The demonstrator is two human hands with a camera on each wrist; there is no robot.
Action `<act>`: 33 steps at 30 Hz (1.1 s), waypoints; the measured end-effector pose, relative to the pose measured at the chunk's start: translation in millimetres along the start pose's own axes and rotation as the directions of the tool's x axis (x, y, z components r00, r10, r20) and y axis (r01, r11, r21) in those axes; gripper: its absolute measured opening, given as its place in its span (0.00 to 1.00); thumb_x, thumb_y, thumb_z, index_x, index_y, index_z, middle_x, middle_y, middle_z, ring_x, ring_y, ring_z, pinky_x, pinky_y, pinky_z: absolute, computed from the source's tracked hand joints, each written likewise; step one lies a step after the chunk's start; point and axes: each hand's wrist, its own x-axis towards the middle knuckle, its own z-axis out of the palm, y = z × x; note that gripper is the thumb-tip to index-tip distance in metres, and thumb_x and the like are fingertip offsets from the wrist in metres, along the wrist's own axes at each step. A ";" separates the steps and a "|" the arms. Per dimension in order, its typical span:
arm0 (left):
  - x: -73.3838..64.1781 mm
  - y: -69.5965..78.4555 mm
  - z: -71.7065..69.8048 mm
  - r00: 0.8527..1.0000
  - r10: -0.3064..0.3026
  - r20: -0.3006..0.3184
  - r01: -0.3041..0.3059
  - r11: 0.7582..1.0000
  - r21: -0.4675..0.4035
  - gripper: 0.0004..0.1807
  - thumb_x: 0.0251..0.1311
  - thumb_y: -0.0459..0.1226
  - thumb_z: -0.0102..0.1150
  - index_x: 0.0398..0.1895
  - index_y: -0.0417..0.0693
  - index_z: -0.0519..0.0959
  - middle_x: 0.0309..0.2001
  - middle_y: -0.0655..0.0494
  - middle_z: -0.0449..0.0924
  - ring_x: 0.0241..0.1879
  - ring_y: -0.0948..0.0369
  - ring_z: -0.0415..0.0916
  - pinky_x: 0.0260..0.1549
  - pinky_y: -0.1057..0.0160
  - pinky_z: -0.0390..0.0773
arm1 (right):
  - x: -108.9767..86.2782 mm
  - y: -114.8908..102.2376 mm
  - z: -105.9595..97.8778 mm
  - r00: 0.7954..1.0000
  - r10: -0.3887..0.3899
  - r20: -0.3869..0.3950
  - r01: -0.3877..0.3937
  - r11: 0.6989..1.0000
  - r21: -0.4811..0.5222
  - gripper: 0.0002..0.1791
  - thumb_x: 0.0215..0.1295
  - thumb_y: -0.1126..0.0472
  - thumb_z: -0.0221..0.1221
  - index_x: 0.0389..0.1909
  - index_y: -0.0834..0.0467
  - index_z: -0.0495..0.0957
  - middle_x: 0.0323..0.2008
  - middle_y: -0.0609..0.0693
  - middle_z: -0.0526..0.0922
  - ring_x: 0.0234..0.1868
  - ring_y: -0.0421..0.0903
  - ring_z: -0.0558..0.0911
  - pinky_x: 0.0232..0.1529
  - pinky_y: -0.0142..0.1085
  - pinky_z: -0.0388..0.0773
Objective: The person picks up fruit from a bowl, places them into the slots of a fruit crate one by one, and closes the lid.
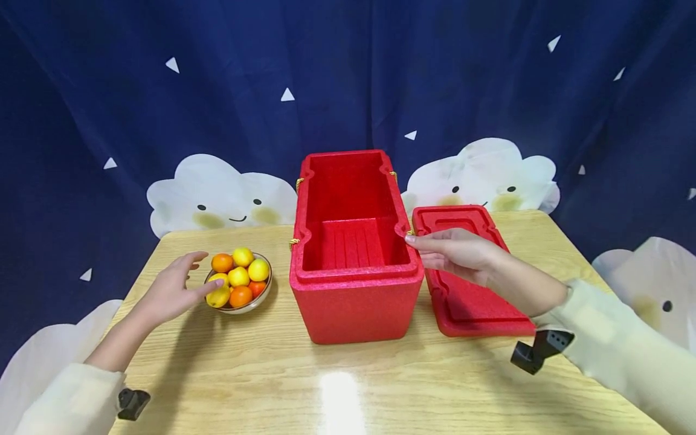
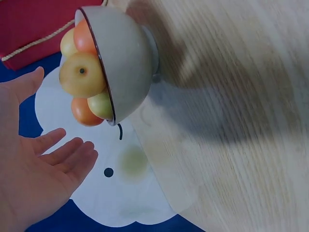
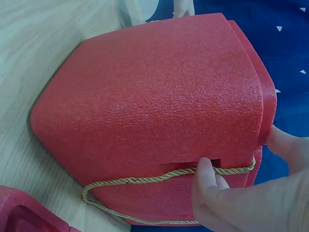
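Note:
A tall red foam box (image 1: 359,313) stands without its lid on the table, and its inside shows bare red walls and a ribbed floor. My right hand (image 1: 464,254) grips the box's right edge, thumb on the rim. In the right wrist view, a fingertip touches the gold rope (image 3: 130,181) beside a slot in the box's side. Over at the left, my left hand (image 1: 170,293) hovers with fingers spread next to a bowl (image 2: 129,67) of fruit. Oranges (image 1: 222,263) and yellow lemon-like fruits (image 1: 243,257) are heaped in it.
The red lid (image 1: 478,308) lies on the wooden table (image 1: 244,368) to the right of the box. A dark blue curtain (image 1: 337,72) with white clouds and triangles hangs behind the table.

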 end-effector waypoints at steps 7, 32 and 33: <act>-9.4 4.3 3.7 0.996 0.064 -0.061 -0.063 0.998 0.012 0.38 0.56 0.49 0.64 0.61 0.31 0.66 0.53 0.31 0.73 0.50 0.39 0.73 0.46 0.42 0.75 | -0.3 1.6 -0.2 1.000 0.016 -0.026 -0.016 1.000 -0.012 0.35 0.67 0.49 0.56 0.65 0.69 0.62 0.32 0.37 0.85 0.34 0.33 0.85 0.47 0.24 0.80; -16.1 23.6 26.1 0.997 0.050 -0.058 -0.040 0.986 0.159 0.26 0.52 0.38 0.66 0.47 0.27 0.71 0.40 0.35 0.75 0.35 0.48 0.73 0.37 0.49 0.77 | 1.4 4.0 1.8 0.998 0.018 -0.058 -0.015 0.998 0.058 0.38 0.66 0.49 0.58 0.68 0.69 0.61 0.34 0.38 0.86 0.38 0.35 0.87 0.48 0.27 0.81; -15.6 23.7 25.7 0.997 0.052 -0.057 -0.042 0.986 0.163 0.26 0.52 0.38 0.66 0.47 0.26 0.71 0.40 0.34 0.75 0.36 0.48 0.73 0.38 0.48 0.77 | 1.6 3.6 1.8 0.998 0.015 -0.060 -0.012 0.998 0.061 0.38 0.65 0.49 0.58 0.68 0.69 0.61 0.34 0.38 0.86 0.38 0.35 0.87 0.47 0.27 0.81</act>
